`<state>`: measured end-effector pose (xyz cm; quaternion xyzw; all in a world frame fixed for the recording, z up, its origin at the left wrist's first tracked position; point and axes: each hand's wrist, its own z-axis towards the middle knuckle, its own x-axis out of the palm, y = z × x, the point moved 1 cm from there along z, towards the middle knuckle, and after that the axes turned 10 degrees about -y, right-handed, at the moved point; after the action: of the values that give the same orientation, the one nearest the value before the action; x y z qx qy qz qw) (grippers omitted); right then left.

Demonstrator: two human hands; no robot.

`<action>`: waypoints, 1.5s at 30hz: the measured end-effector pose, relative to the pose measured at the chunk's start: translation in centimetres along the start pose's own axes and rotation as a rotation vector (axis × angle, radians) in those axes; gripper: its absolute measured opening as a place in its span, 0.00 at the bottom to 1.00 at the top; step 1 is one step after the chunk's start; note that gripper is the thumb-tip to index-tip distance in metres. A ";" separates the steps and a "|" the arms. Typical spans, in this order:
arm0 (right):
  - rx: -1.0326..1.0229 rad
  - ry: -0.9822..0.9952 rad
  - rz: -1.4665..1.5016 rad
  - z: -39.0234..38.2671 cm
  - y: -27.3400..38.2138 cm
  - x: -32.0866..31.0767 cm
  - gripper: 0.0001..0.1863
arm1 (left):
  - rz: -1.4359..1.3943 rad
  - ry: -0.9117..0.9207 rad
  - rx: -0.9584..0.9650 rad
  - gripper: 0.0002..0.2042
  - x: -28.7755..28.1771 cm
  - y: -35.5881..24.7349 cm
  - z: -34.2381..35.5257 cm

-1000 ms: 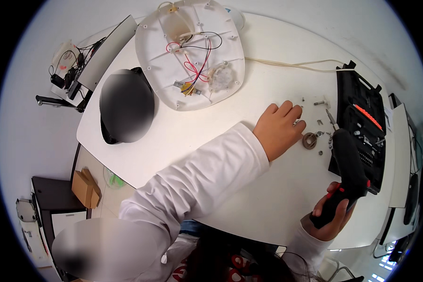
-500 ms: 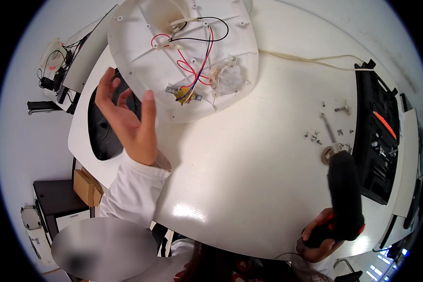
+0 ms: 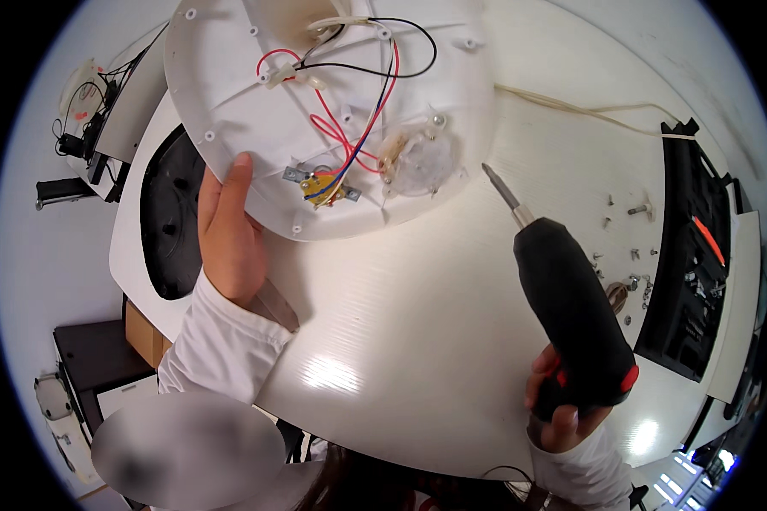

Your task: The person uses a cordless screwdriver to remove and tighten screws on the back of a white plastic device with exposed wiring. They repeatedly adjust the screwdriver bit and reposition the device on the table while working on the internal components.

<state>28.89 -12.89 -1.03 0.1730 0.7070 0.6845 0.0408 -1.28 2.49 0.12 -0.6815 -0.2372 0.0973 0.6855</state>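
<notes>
A white rounded plastic housing [image 3: 230, 115] lies with its ribbed inside facing up, cut off by the top of the picture. My left hand [image 3: 233, 247] grips its near-left rim, thumb on the inner side and the other fingers mostly hidden beneath. Red, black and blue wires run inside to a small yellow switch part [image 3: 321, 189] with metal tabs. A clear round plastic part [image 3: 423, 162] sits to the right of it. My right hand [image 3: 567, 422] is wrapped round the handle of a black cordless screwdriver [image 3: 571, 294], whose bit points toward the housing's right edge without touching it.
A black toolbox [image 3: 686, 272] with an orange strip stands open at the right. Several loose screws [image 3: 635, 254] and a tan ring [image 3: 616, 296] lie beside it. A black oval cover [image 3: 170, 226] lies at the left. A pale cord [image 3: 571, 104] runs behind.
My left hand has closed on the housing's rim, and the housing has shifted slightly nearer. The screwdriver has swung left, away from the screws and ring, its bit now toward the housing.
</notes>
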 end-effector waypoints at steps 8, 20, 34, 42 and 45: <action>-0.061 0.298 -0.466 -0.8 -0.1 -2.9 0.43 | -0.110 -0.090 -0.017 0.17 -1.1 -0.6 0.7; 0.963 0.061 0.364 -2.9 -1.8 -4.9 0.26 | -0.086 -0.092 0.057 0.16 -1.0 -1.3 0.5; 0.153 0.255 -0.449 -1.1 0.5 -3.7 0.44 | -0.078 -0.045 0.084 0.15 -0.5 -0.8 0.2; -0.105 0.241 -0.254 0.4 0.2 -0.5 0.51 | 0.036 0.014 0.193 0.16 -1.0 0.3 0.6; -0.186 0.303 -0.410 1.1 0.6 -0.4 0.48 | 0.066 0.037 0.223 0.17 -1.2 0.6 0.7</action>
<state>29.71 -11.95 -0.54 -0.0828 0.6595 0.7420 0.0880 -2.54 2.64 -0.72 -0.6101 -0.1896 0.1329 0.7577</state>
